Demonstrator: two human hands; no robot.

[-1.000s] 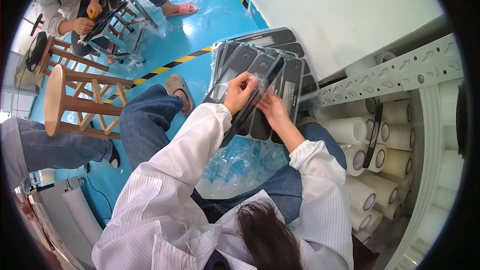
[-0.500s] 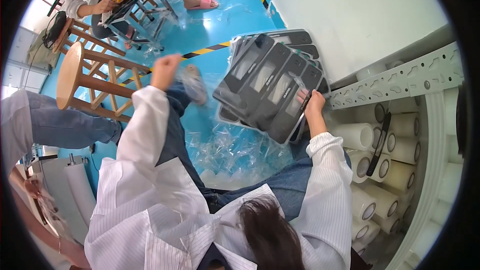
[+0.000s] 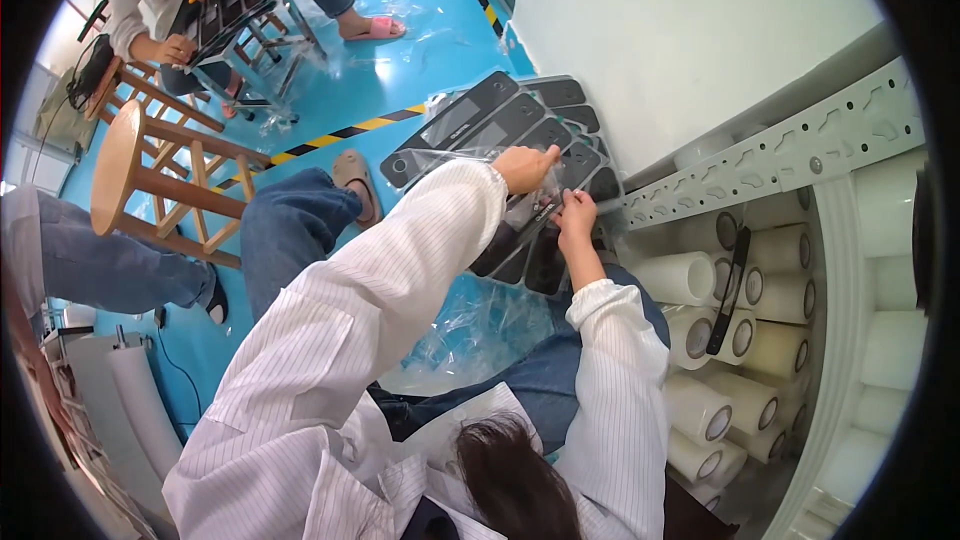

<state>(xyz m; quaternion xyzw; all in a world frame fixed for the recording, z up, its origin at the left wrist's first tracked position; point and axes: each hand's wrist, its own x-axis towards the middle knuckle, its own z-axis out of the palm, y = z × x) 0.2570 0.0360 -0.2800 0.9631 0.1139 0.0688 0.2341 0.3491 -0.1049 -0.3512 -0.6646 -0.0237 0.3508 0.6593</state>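
Observation:
A fanned stack of black, round-ended panels with clear windows (image 3: 450, 125) lies in front of me under shiny transparent film. My left hand (image 3: 526, 170) reaches across over the stack's middle, fingers bent together; whatever sits between the fingertips is too small to make out. Just right of and nearer than it, my right hand (image 3: 577, 222) pinches the edge of one black panel (image 3: 545, 265) near the stack's right side. The two hands are close together, and the left sleeve hides part of the stack.
Crumpled clear film (image 3: 480, 330) litters the blue floor by my legs. White film rolls (image 3: 700, 405) fill a shelf at right, below a perforated metal beam (image 3: 770, 175). Wooden stools (image 3: 120, 165) stand left. Another person handles dark panels on a metal-framed stool (image 3: 245, 15).
My left hand has swung from the left, closed and off the stack, to the panels beside my right hand. The view has shifted, and blurred film near the left hand is no longer seen there.

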